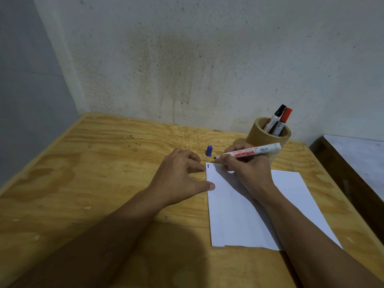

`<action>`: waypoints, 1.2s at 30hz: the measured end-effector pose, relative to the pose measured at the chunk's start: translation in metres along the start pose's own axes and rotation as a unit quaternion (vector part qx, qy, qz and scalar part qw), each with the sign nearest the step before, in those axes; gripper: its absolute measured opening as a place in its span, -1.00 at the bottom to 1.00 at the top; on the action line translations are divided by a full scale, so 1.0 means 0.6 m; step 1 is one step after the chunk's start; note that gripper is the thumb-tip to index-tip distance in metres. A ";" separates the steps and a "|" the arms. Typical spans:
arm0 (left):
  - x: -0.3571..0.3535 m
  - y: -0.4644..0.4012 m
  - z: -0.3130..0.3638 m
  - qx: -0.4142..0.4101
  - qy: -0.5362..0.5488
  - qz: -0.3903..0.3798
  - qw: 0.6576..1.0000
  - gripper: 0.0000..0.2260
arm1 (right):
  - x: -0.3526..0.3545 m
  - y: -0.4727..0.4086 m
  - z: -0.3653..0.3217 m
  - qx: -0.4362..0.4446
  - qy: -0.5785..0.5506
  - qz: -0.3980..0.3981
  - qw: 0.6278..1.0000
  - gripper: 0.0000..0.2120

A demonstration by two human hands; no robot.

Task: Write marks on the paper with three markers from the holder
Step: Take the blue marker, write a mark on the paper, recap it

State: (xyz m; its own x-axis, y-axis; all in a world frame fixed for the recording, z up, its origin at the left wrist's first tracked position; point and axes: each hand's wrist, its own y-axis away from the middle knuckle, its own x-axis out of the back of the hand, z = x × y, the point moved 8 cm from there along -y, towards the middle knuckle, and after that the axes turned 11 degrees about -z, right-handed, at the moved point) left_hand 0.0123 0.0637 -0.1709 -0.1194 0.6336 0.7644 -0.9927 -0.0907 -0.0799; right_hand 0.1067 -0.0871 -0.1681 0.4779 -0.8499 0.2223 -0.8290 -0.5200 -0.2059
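Observation:
A white sheet of paper [239, 215] lies on the wooden table, with one short blue mark [208, 166] near its far left corner. My right hand [247, 169] grips an uncapped white marker [249, 152], its tip just above the paper's top left edge. My left hand [180, 175] rests flat, fingers spread, with the thumb pressing the paper's left edge. The marker's blue cap [208, 150] stands on the table beyond the paper. A round wooden holder [264, 140] at the back right contains a black-capped marker [275, 117] and a red-capped marker [283, 120].
The plywood table [93, 173] sits in a corner against a stained wall. A dark-edged surface [357, 159] adjoins the table on the right.

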 end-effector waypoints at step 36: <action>-0.012 -0.086 0.122 0.054 0.614 -0.046 0.786 -0.86 | 0.114 0.053 -0.127 0.069 -0.125 0.102 0.984 -0.84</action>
State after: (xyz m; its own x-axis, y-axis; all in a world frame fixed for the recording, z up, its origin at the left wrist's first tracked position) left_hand 0.0657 0.0074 -0.1255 -0.0403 0.8992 -0.4357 -0.9987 -0.0232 0.0445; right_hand 0.0909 -0.1551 -0.0870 0.3755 -0.9237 -0.0757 -0.8766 -0.3275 -0.3527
